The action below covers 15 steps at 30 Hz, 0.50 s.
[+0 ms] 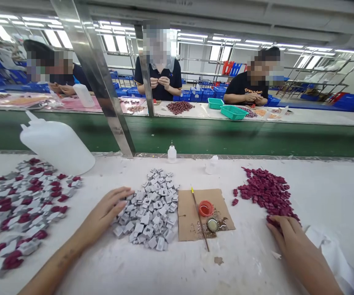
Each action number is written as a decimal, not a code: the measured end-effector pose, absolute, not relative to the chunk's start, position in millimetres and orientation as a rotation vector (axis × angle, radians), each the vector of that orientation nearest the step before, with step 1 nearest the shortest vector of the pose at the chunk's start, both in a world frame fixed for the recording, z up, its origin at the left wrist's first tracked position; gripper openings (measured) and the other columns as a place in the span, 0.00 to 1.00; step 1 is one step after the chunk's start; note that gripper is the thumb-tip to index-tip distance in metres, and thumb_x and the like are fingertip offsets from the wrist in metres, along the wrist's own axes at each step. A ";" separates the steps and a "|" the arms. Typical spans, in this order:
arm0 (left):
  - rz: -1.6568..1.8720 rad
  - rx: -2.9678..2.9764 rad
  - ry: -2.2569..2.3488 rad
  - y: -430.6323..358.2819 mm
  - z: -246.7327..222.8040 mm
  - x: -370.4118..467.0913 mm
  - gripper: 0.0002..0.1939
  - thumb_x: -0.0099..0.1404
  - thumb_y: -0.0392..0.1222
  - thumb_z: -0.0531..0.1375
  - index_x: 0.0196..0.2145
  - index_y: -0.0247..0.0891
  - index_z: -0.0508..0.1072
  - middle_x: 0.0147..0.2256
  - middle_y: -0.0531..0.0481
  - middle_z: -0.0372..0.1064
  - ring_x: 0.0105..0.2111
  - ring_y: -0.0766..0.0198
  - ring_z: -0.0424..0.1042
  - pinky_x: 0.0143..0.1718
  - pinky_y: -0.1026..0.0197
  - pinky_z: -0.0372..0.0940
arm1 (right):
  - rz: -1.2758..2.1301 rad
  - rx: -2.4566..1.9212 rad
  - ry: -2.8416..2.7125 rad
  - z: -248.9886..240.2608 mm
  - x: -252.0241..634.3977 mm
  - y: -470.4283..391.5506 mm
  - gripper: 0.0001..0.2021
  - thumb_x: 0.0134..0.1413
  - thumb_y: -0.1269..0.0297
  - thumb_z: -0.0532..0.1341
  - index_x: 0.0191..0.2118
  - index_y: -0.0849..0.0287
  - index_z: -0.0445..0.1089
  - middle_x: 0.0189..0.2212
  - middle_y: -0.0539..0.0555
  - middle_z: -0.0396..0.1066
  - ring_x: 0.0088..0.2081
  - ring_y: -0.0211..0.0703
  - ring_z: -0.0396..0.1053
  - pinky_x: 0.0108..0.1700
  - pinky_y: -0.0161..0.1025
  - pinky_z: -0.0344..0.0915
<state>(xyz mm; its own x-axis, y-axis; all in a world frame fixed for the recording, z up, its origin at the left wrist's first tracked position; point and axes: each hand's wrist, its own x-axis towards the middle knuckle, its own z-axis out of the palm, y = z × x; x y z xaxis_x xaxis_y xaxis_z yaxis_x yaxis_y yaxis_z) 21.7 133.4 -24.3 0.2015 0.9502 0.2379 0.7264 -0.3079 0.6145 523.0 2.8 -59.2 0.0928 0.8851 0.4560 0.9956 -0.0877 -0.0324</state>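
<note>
While both hands rest at separate heaps on the white table (170, 266), one piece should be singled out at each before anything is lifted. The left hand (107, 213) lies with loosely spread fingers on the left edge of the grey parts pile (152, 211), nothing clasped. The right hand (287, 237) is laid on the near end of the dark red parts pile (265, 192); whether its fingers pinch a piece cannot be told. Between the piles, the cardboard square (192, 213) with its orange cap (206, 208) and thin stick (199, 219) is best left undisturbed. Already joined pieces (20, 205) lie well apart at far left.
</note>
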 end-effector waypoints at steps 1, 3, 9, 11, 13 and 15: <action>0.856 2.080 1.585 124.9 -27.5 25.7 0.27 0.70 0.62 0.46 0.50 0.42 0.72 0.56 0.43 0.69 0.58 0.56 0.67 0.60 0.43 0.63 | -0.492 -2.026 -1.857 -59.5 521.5 0.9 0.28 0.68 0.44 0.39 0.42 0.59 0.68 0.36 0.59 0.72 0.37 0.52 0.75 0.37 0.48 0.73; 0.889 2.000 1.648 102.1 -36.2 34.1 0.25 0.69 0.61 0.47 0.51 0.45 0.72 0.55 0.46 0.68 0.57 0.57 0.68 0.61 0.46 0.64 | -0.507 -1.972 -1.910 -60.8 519.7 -2.6 0.26 0.70 0.48 0.39 0.40 0.58 0.69 0.36 0.59 0.72 0.37 0.50 0.75 0.38 0.47 0.74; 0.956 1.791 1.803 37.7 -48.6 67.9 0.22 0.69 0.59 0.48 0.53 0.53 0.71 0.59 0.53 0.64 0.61 0.57 0.64 0.63 0.50 0.62 | -0.468 -1.808 -2.052 -60.3 523.3 -3.2 0.27 0.71 0.51 0.40 0.40 0.57 0.73 0.39 0.59 0.73 0.41 0.51 0.75 0.38 0.47 0.74; 0.988 1.738 1.849 19.9 -42.6 74.2 0.21 0.70 0.57 0.46 0.55 0.56 0.68 0.63 0.56 0.59 0.64 0.57 0.59 0.66 0.48 0.57 | -0.441 -1.806 -1.984 -52.7 521.7 -5.1 0.26 0.70 0.48 0.43 0.42 0.58 0.73 0.41 0.60 0.72 0.40 0.51 0.75 0.38 0.47 0.73; 1.044 1.702 1.889 -1.6 -37.6 74.5 0.21 0.71 0.56 0.45 0.57 0.57 0.65 0.64 0.57 0.57 0.65 0.55 0.55 0.70 0.44 0.49 | -0.391 -1.806 -1.911 -41.4 516.6 -12.2 0.25 0.69 0.47 0.44 0.43 0.57 0.72 0.42 0.59 0.72 0.41 0.51 0.74 0.40 0.48 0.72; 1.109 1.739 1.909 -26.6 -39.6 69.9 0.20 0.69 0.59 0.46 0.54 0.58 0.67 0.59 0.54 0.62 0.62 0.52 0.59 0.69 0.40 0.47 | -0.345 -1.812 -1.831 -29.2 508.5 -23.9 0.23 0.68 0.46 0.47 0.43 0.56 0.72 0.43 0.57 0.73 0.42 0.50 0.74 0.42 0.47 0.71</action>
<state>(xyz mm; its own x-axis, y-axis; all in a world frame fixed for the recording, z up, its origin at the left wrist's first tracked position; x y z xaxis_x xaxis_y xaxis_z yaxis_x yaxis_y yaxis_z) 69.9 -26.6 -39.6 -0.2003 0.9462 0.2540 0.6895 -0.0480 0.7227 508.5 -23.9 -29.2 0.0457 0.8434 0.5353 0.9804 0.0651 -0.1862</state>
